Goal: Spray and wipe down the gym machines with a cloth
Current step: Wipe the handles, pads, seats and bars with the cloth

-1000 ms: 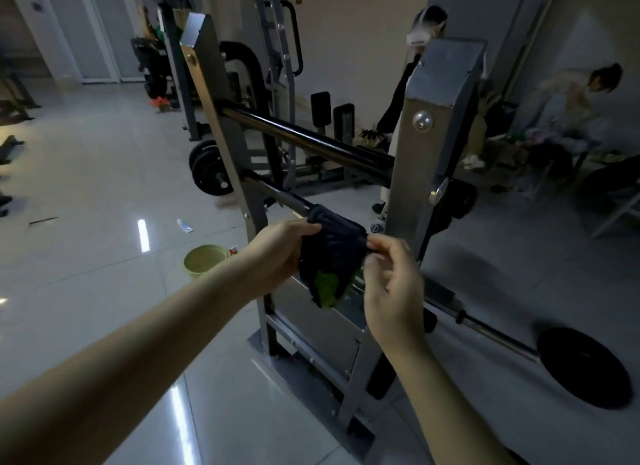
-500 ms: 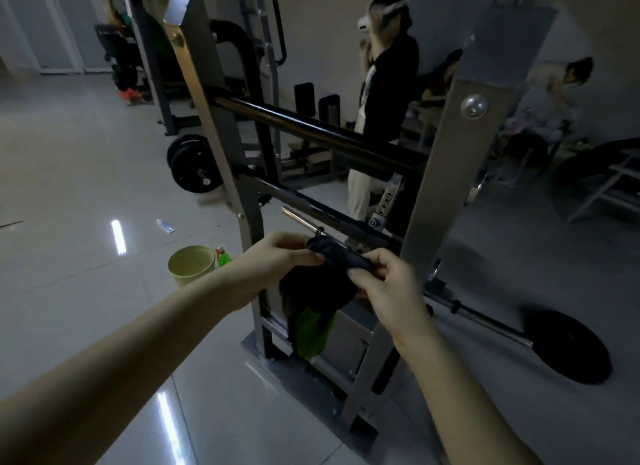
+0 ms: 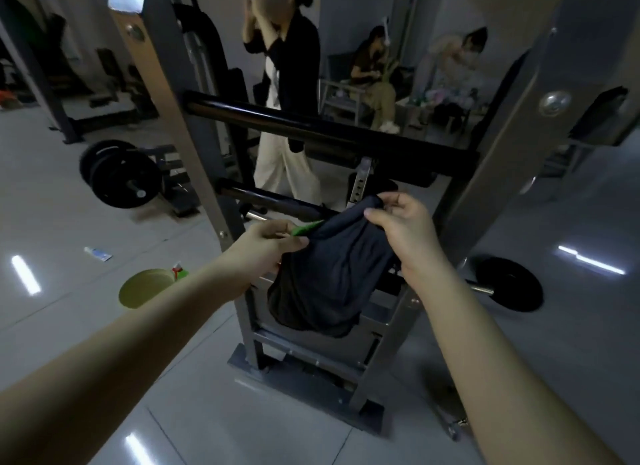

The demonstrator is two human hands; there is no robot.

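Where it hung bunched, cloth (image 3: 332, 274) now spread, left hand (image 3: 266, 244), right hand (image 3: 405, 232), perhaps pinching corners.

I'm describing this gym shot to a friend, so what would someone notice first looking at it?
First, the two bare hands in the centre, left hand and right hand, stretching a dark cloth with a green edge in front of the grey weight rack. Behind it, a thick black bar crosses the rack. On the floor at lower left stands a yellow-green bucket, with a black weight plate lying to the right.
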